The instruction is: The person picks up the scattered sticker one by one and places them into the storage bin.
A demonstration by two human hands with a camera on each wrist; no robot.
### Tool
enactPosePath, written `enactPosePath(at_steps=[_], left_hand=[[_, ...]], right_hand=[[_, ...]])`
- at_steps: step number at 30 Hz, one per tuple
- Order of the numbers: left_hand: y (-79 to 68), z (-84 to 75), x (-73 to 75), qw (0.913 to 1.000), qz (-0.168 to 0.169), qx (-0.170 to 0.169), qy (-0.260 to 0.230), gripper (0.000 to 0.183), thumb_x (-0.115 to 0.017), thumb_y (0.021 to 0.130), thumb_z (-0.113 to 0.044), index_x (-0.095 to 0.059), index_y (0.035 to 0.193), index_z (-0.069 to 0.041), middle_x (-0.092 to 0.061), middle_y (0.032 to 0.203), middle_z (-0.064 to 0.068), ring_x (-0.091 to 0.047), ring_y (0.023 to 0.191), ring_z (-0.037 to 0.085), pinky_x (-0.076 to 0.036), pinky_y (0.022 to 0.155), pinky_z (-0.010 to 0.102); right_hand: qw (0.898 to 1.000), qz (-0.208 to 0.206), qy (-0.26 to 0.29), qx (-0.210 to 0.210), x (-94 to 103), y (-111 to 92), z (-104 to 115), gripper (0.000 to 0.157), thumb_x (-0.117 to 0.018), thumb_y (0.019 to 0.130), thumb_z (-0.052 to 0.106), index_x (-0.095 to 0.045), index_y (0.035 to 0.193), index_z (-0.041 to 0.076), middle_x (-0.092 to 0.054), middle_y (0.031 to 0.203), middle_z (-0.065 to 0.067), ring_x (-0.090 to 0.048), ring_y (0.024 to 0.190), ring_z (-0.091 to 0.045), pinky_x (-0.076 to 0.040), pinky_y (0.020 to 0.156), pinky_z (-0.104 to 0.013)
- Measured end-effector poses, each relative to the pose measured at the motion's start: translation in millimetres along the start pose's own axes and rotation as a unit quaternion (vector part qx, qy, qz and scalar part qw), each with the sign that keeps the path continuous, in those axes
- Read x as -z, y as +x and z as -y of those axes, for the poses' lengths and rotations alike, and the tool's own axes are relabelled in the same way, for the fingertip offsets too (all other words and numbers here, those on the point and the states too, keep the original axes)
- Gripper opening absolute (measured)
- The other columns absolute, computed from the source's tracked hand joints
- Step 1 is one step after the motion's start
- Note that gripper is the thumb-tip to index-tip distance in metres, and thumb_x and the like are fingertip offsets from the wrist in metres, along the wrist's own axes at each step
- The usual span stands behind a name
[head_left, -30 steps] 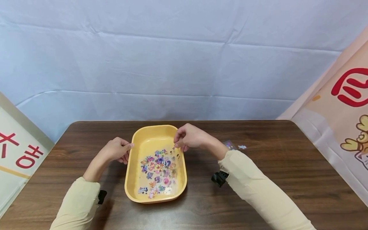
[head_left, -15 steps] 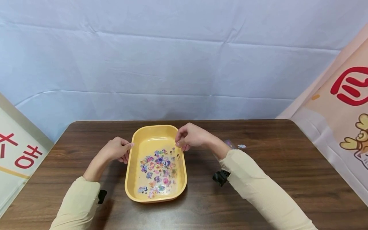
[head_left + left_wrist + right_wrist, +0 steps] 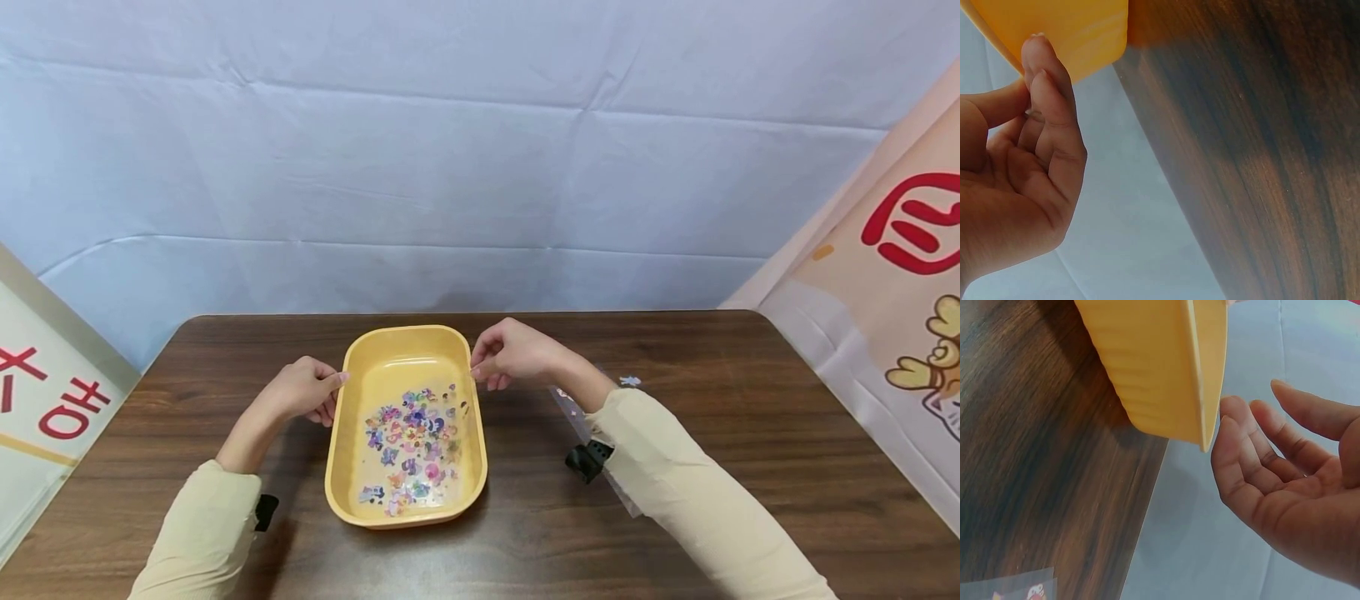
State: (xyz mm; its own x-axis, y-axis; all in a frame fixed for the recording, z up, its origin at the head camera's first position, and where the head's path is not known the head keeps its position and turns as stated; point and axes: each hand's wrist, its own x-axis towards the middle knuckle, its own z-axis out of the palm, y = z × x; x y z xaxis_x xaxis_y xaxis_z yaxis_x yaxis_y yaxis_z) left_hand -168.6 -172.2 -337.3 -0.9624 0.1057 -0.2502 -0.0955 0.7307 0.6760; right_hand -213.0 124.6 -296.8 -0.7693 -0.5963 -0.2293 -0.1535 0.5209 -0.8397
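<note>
My left hand (image 3: 303,387) pinches the left rim of a shallow yellow tray (image 3: 408,343) between thumb and fingers. In the left wrist view, the thumb and fingers of that hand (image 3: 1041,150) meet at the rim of the tray (image 3: 1094,40). Small colourful cartoon stickers (image 3: 416,421) lie scattered over the tray's floor. My right hand (image 3: 517,350) is at the tray's right rim. Up close in the right wrist view, its fingers (image 3: 1229,453) are loosely bent beside the tray wall (image 3: 1147,369), the thumb stands apart, and nothing is between them.
A clear sheet with printed figures (image 3: 568,407) lies partly hidden under the right forearm. Beyond it is a small pale cutout (image 3: 630,381) on the dark wooden table (image 3: 735,417). A pale cloth (image 3: 480,167) hangs behind, with printed banners (image 3: 847,283) at both sides.
My right hand has drawn to the right, from over the tray to its outer rim. More of the clear sheet shows beside the right forearm. The left hand and tray have stayed put.
</note>
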Motion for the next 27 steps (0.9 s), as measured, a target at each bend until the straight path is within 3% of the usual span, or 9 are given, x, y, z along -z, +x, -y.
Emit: enactPosePath(at_steps=[8, 19, 27], left_hand=[[-0.4, 0.7, -0.7, 1.0000, -0.005, 0.002, 0.001, 0.035, -0.046, 0.097, -0.019, -0.064, 0.075, 0.002, -0.057, 0.054, 0.005, -0.060, 0.049, 0.016, -0.053, 0.054, 0.035], [-0.2, 1.5, -1.6, 1.0000, -0.007, -0.004, -0.001, 0.034, -0.046, 0.096, -0.018, -0.063, 0.074, 0.002, -0.056, 0.053, 0.004, -0.060, 0.049, 0.016, -0.053, 0.053, 0.035], [-0.2, 1.4, -0.8, 1.0000, -0.004, -0.007, 0.001, 0.035, -0.045, 0.097, -0.018, -0.063, 0.073, 0.001, -0.057, 0.054, 0.004, -0.060, 0.049, 0.016, -0.053, 0.054, 0.036]], right_hand=[[1.000, -0.016, -0.005, -0.018, 8.7, -5.8, -9.9, 0.006, -0.065, 0.082, 0.002, -0.063, 0.083, -0.004, -0.062, 0.072, -0.010, -0.060, 0.061, -0.021, -0.052, 0.062, -0.038], [0.999, -0.035, -0.019, -0.033, 26.0, -17.7, -29.0, 0.008, -0.066, 0.083, 0.006, -0.064, 0.085, -0.002, -0.061, 0.070, -0.006, -0.062, 0.065, -0.026, -0.052, 0.060, -0.035], [0.998, -0.042, 0.004, -0.038, 37.6, -26.9, -47.1, 0.011, -0.064, 0.083, 0.004, -0.062, 0.086, -0.006, -0.061, 0.070, -0.009, -0.059, 0.061, -0.019, -0.049, 0.053, -0.030]])
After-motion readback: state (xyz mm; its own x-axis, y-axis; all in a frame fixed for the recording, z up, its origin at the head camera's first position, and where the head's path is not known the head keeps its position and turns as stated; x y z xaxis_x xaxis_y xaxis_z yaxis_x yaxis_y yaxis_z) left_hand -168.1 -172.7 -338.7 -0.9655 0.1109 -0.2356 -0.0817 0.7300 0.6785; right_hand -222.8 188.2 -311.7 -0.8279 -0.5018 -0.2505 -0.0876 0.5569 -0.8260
